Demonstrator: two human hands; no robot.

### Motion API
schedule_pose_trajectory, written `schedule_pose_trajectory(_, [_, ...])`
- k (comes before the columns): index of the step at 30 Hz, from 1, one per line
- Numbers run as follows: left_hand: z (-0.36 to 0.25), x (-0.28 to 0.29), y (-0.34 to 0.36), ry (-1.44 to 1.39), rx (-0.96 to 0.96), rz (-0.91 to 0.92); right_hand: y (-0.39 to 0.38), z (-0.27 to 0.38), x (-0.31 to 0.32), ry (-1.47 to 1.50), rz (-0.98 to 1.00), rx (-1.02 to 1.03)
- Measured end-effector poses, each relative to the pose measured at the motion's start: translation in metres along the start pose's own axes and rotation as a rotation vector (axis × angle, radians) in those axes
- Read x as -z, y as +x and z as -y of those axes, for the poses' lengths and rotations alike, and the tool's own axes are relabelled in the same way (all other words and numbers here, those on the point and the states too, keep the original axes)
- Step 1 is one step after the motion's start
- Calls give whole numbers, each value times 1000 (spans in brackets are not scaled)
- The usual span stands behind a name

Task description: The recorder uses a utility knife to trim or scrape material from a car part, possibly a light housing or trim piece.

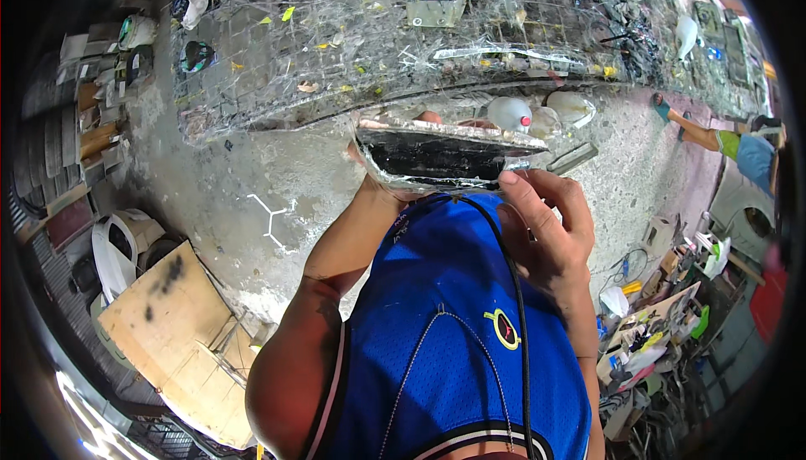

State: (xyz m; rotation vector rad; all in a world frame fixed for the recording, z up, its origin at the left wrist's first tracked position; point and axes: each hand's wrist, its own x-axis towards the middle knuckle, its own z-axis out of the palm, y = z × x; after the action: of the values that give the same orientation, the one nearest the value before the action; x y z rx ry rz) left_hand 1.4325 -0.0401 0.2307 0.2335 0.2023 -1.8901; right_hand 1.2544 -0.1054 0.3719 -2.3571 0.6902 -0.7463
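A flat rectangular box with a dark face and pale, rough edges is held up at chest height. Clear plastic film or tape seems to wrap its rim. My left hand grips its left end from below and behind, some fingers hidden by the box. At the lower right corner is my right hand, its fingertips touching the edge and the other fingers bent. Whether it pinches a bit of the film is too small to tell.
Ahead lies a wire mesh strewn with plastic scraps and a similar pale box. White jugs stand at its near edge. A wooden board leans at left; piled scrap lies at right. Another person is at far right.
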Motion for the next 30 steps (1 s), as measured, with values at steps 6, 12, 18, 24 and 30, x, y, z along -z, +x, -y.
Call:
schedule_pose_trajectory(6, [14,6,-6,44,-208,-89,-6,5,1,-9,-75,11])
schedule_pose_trajectory(12, [10,13,-3,-21,-145,-80,-10,2,4,-41,-32,0])
schedule_pose_trajectory(18, [-2,17,9,110,1,274,-12,1,-1,-53,-32,11])
schedule_pose_trajectory(24, [-21,-13,3,176,165,260,-17,2,4,-97,32,64])
schedule_pose_trajectory(30, [-25,-31,-9,408,-20,375,-21,-1,3,-75,25,132])
